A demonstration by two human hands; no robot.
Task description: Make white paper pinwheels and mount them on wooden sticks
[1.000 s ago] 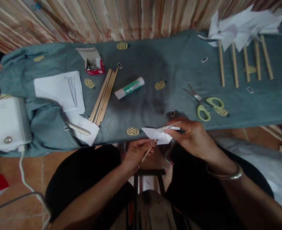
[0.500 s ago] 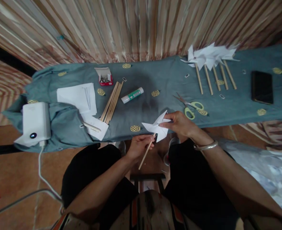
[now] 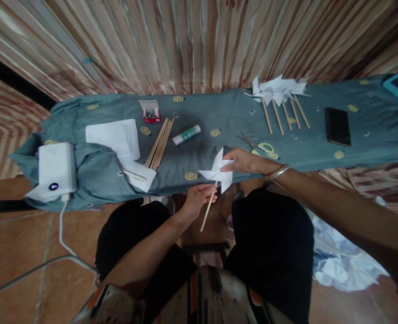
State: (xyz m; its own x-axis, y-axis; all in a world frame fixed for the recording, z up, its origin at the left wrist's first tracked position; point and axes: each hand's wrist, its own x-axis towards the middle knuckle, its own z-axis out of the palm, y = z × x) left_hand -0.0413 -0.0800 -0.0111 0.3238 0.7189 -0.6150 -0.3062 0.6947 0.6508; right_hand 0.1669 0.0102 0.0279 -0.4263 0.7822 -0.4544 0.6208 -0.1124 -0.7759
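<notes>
My left hand is closed round the wooden stick of a white paper pinwheel, held just in front of the table edge. My right hand pinches the pinwheel's right blade with its fingertips. Behind my right hand lie green-handled scissors on the grey-blue cloth. Several finished pinwheels on sticks lie at the back right.
A bundle of wooden sticks, a glue stick, a red box of pins and white paper sheets lie to the left. A white device with a cable sits at the left end; a black phone at the right.
The view has pulled back and swung right, bringing the phone into sight. The pinwheel has gone from lying flat in my hands to standing upright with its blades spread; my right hand moved to its blade.
</notes>
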